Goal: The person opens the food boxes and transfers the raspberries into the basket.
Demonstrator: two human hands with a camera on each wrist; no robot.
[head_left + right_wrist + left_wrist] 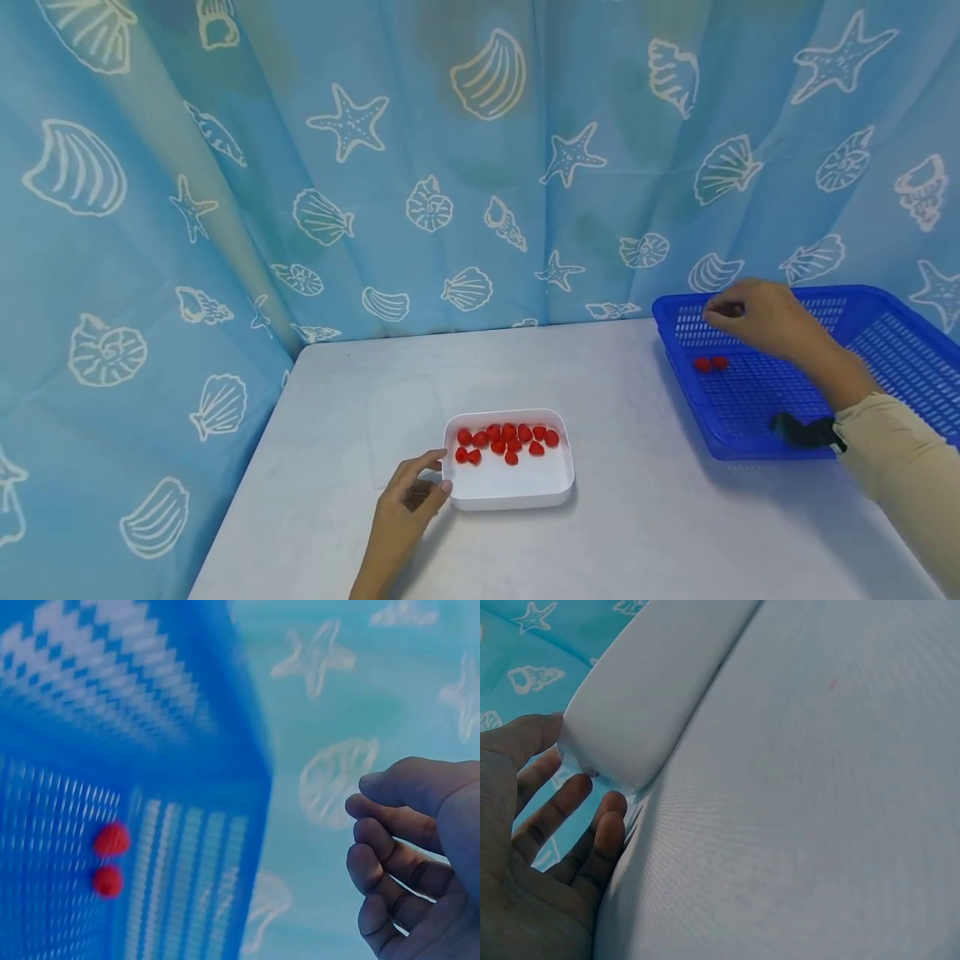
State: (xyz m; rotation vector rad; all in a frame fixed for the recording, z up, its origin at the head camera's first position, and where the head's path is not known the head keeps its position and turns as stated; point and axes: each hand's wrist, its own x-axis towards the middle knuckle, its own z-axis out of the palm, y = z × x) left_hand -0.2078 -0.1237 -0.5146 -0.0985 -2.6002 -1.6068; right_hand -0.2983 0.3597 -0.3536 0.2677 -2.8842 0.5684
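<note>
My left hand is at the left end of a white tray, its thumb and index fingertips touching the outer wall and rim. The left wrist view shows the same hand with the thumb at the tray's corner and the other fingers loosely bent. Several small red berries lie in the tray, mostly along its far side. Over a blue basket hovers my right hand, fingers loosely curled with nothing visible between them. Two red berries lie on the basket's mesh floor.
The white-covered table carries the tray near its middle and the basket at the right. Next to the right sleeve a dark object overlaps the basket's near wall. A blue curtain with shell prints hangs behind and to the left.
</note>
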